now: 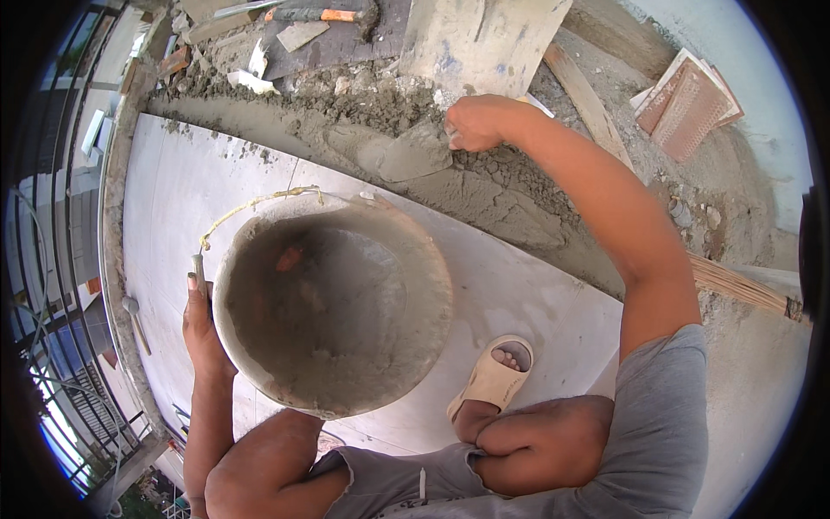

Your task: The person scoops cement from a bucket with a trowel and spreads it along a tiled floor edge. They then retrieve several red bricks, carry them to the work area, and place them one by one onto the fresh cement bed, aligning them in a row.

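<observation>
My left hand (204, 324) grips the side of a large cement-coated bucket (337, 303) by its wire handle (255, 201). The bucket tilts toward me over pale tiles (536, 311), with grey residue inside. My right hand (475, 123) reaches to the wet mortar strip (519, 216) along the tiles’ upper edge. Its fingers are closed beside a smeared mound (398, 151); what they hold is mostly hidden and I cannot make it out. My legs and sandalled foot are below and right of the bucket.
A hammer (346, 16), a large stained board (480, 39), a wooden plank (588, 108) and broken tiles (679, 104) lie beyond the mortar. A metal railing (60, 329) runs along the left, a long-handled tool (137, 320) near it. A wall (761, 104) stands at right, bundled sticks (739, 281) nearby.
</observation>
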A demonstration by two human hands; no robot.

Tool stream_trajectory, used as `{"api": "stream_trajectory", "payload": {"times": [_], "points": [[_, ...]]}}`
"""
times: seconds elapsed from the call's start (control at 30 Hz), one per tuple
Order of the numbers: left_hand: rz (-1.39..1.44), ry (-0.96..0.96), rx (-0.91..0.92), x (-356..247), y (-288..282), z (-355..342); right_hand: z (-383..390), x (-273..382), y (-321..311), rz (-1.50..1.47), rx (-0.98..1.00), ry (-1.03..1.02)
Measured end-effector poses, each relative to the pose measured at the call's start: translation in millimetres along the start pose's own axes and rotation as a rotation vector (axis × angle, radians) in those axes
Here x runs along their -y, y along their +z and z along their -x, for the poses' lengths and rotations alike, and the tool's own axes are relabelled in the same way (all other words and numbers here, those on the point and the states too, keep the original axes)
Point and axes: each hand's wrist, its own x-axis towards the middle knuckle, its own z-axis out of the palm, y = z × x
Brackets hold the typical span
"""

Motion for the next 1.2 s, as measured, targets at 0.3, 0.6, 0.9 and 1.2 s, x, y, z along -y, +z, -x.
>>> {"api": "stream_trajectory", "payload": {"times": [0.3,0.6,0.9,1.2], "points": [[0.182,-0.022,0.185,0.6,-8.1,-8.3,153.4,-39.1,53.3,-0.458,0.465,0.529],[0.229,-0.055,0.213,-16.1,17.2,-7.1,306.6,-68.5,126.9,-0.383,0.337,0.738],[0.026,-0.052,0.354,-37.1,51.3,9.5,301.1,84.6,20.4,-0.057,-0.211,0.407],[-0.01,-0.06,0.451,-42.5,73.2,33.8,118.7,238.3,29.5,0.355,-0.574,0.12]]}}
